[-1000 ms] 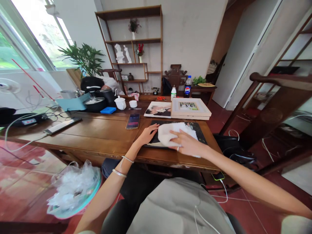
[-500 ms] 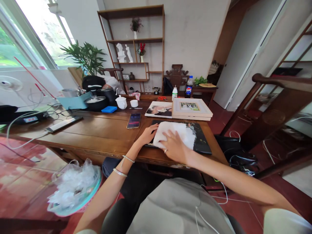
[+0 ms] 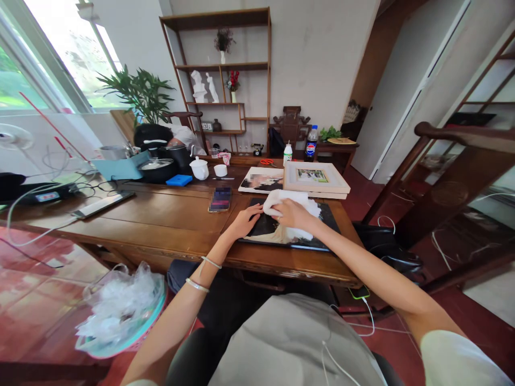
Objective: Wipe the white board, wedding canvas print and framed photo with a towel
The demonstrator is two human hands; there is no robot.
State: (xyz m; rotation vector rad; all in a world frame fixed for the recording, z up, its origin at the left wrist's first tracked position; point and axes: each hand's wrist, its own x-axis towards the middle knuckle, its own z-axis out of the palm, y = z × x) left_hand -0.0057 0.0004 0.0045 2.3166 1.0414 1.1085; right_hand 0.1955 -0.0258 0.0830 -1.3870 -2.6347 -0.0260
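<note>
A dark picture panel lies flat at the table's near right, with a pale shape in its lower left. My left hand rests on the panel's left edge, its fingers stretched out and holding nothing. Over the panel, my right hand grips a fluffy white cloth, bunched up under the fingers. Part of the cloth spreads out beneath and behind that hand, covering the panel's middle. The right fingertips are partly hidden in the cloth.
Behind the panel lie a photo print and a white framed picture. A phone lies to the left. Farther off stand a white lidded cup, a blue box and a cola bottle. A basket of plastic bags sits on the floor.
My right hand has moved away from me and closed on the cloth, lifting its near edge. More of the panel's lower left shows. My left hand has stayed in place.
</note>
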